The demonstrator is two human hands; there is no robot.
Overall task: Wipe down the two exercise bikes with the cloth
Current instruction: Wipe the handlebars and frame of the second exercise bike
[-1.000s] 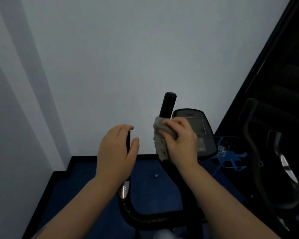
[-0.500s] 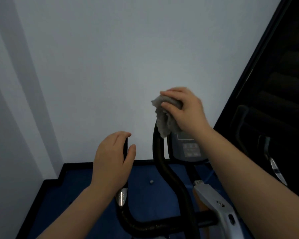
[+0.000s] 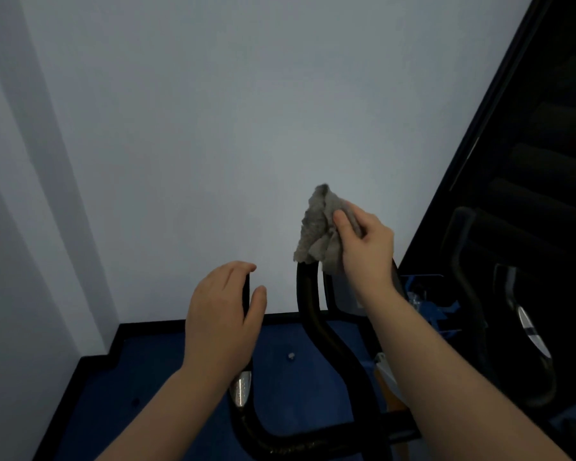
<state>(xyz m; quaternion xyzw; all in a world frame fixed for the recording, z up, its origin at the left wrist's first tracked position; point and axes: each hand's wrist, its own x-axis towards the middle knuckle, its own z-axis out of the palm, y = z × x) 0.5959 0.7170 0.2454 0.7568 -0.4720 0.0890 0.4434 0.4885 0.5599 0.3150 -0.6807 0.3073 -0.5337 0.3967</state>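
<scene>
One crumpled grey cloth [image 3: 318,227] sits pinched in the right hand [image 3: 366,242] atop the nearer exercise bike's black handlebar [image 3: 320,327], the left hand [image 3: 222,319] closed round its other upright, a second bike [image 3: 499,327] beside, over blue floor [image 3: 180,367] below a pale wall [image 3: 213,128].

Both forearms bare, no sleeves, hands ungloved.
</scene>
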